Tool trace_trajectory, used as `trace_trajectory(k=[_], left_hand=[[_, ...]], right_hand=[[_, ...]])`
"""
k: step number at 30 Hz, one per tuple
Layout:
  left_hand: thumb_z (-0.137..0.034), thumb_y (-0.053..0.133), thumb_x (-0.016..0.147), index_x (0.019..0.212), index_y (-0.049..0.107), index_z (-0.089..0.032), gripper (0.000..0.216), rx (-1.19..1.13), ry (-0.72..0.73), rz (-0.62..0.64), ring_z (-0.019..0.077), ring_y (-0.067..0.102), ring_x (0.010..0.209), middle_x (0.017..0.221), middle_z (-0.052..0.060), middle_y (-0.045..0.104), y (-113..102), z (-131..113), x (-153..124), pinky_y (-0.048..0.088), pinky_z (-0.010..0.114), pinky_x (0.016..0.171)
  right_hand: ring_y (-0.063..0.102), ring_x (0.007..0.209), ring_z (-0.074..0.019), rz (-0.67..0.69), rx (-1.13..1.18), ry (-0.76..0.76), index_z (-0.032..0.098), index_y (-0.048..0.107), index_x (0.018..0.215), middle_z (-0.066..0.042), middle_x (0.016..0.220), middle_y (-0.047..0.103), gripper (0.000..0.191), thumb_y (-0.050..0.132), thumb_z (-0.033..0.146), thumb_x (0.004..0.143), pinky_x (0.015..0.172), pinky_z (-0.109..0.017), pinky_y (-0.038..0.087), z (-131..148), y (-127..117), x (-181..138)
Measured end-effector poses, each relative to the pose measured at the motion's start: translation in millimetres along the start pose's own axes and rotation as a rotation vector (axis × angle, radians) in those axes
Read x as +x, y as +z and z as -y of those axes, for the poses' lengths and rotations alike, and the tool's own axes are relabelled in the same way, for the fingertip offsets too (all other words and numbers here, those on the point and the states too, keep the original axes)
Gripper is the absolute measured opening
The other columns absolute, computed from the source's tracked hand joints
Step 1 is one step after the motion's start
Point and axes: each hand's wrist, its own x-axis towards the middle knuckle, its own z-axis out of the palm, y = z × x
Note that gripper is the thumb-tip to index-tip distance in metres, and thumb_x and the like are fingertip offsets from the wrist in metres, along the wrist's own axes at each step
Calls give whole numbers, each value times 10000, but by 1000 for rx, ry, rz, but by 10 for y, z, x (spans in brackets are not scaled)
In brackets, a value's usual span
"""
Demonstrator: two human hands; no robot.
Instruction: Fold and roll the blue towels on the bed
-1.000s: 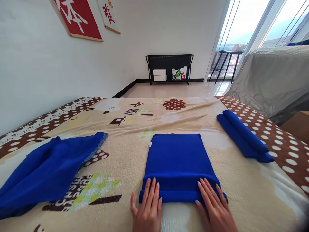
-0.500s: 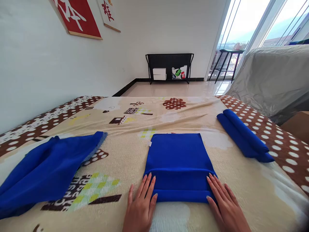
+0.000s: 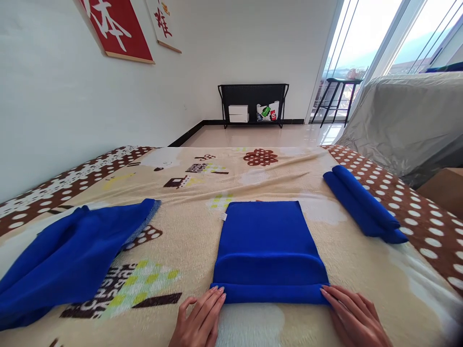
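Note:
A blue cloth (image 3: pixel 265 231) with a small white tag (image 3: pixel 223 217) at its far left corner lies flat in front of me. Its near edge is turned over into a narrow band, and a soft ridge crosses it just beyond. My left hand (image 3: pixel 202 315) pinches the near left corner of that band, fingers pressed together. At the near right corner, my right hand (image 3: pixel 354 313) does the same; its thumb is mostly hidden under the fingers.
A crumpled blue cloth (image 3: pixel 72 255) lies to the left. Two blue rolls (image 3: pixel 365 205) rest side by side at the right. Everything lies on a patterned cream blanket (image 3: pixel 181 231) with brown dotted borders. Beyond stand a black rack (image 3: pixel 253 94) and a grey covered piece (image 3: pixel 394 120).
Both hands have slid from lying flat on the cloth's sides, back and outward to its near corners, where the fingers now close on the folded edge. The view has tilted slightly.

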Motion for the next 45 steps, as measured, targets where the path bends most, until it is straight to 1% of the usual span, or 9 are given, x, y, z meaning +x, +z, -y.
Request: trace_trajectory(k=[11,19,23,25,28,33,37,41,45], left_hand=[[50,412,799,1062,647,-251,464,-118,-271,-89,153,689,889,924,-26,738,234,14,291,373,333,897],[53,381,754,953,605,-232,414,-165,-287,-90,163,631,772,801,-29,670,91,-106,160,343,355,872],[45,396,718,912,594,-235,394,-194,-285,60,160,631,750,772,-35,661,22,-143,58,341,356,860],[23,430,740,950,620,-243,388,-101,-312,59,180,656,817,836,-18,699,44,-211,60,335,378,866],[-55,496,811,1044,662,-254,349,18,-338,-78,219,670,940,980,30,738,172,-456,181,347,406,886],[-122,443,909,1188,658,-180,357,-119,-50,-126,152,669,1046,1107,35,753,453,-839,461,409,290,1013],[-316,468,969,1329,591,-162,411,20,-45,-47,162,628,1172,1310,49,678,443,-588,298,410,286,1029],[-285,478,961,1351,578,-215,409,113,-221,-5,180,619,1202,1339,48,660,266,-268,21,192,363,1191],[-201,498,928,1340,591,-212,422,127,-258,-4,215,626,1201,1335,73,660,203,-394,167,8,457,1225]], right_hand=[[657,950,-174,-16,32,125,246,685,1034,-11,1001,728,211,543,196,886,887,-316,445,-37,150,295],[628,854,-169,-22,46,17,264,635,935,21,875,700,172,570,185,798,840,-294,426,24,-202,317],[625,786,-163,45,77,2,269,621,879,27,808,686,143,550,183,791,786,-290,442,67,-295,268],[637,806,-176,5,31,72,260,635,920,8,850,699,180,540,178,791,781,-310,443,144,-227,258],[662,918,-208,-115,-26,153,230,651,1066,-39,998,724,315,523,139,792,843,-348,447,406,-35,354],[679,1040,-152,-101,116,-92,261,620,1255,11,1152,731,431,496,146,857,936,-277,454,902,207,702],[646,1159,-172,11,26,-56,218,452,1464,-25,1314,660,552,529,388,944,966,-281,459,734,209,599],[626,1202,-214,18,-93,75,185,382,1510,-59,1374,613,632,497,474,959,1024,-341,415,356,121,266],[636,1186,-252,-45,-113,135,191,414,1492,-75,1347,631,602,520,425,947,1105,-416,326,427,72,329]])
